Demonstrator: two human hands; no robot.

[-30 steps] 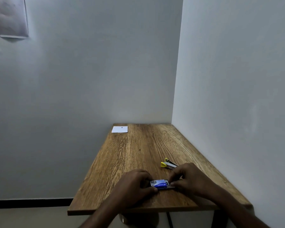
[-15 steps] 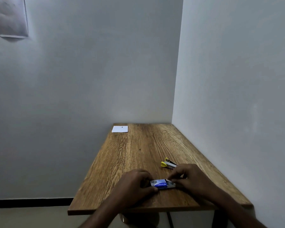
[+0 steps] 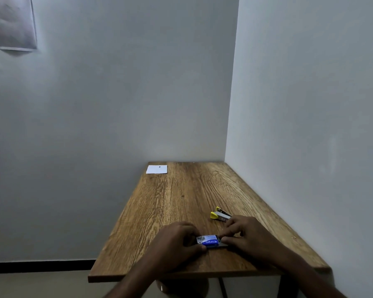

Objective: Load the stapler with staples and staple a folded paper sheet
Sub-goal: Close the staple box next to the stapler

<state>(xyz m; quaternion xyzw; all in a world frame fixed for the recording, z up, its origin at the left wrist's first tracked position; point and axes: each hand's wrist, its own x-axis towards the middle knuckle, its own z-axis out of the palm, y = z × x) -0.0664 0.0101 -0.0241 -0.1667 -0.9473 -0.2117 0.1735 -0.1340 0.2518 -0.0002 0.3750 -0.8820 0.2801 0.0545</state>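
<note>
Staple box point(image 3: 208, 241), small, blue and white, sat low on the wooden counter point(image 3: 181, 201) near its front edge, held between both hands. Left hand point(image 3: 177, 240) gripped the box's left end, fingers curled over the top, thumb at the near lower corner. Right hand point(image 3: 244, 237) pinched the box's right end, thumb and forefinger closed on a pale grey bit sticking out there; couldn't tell if that was the inner tray or a flap. Both forearms came in from the bottom of the frame.

Stapler point(image 3: 220, 216), yellow with a metal body, lay on the counter just beyond the right hand, yellow end pointing left, its far end hidden behind the right hand's knuckles. Not touched by either hand as far as visible. Couldn't tell if it was open or loaded.

White paper sheet point(image 3: 156, 169) lay flat at the counter's far left corner, well apart from the hands, small dark mark near its top edge. Folded or not: couldn't tell.

Counter sat in a room corner, right edge and far edge against grey walls. Pale sheet point(image 3: 13, 23) hung on the back wall, upper left. Dim lighting.
</note>
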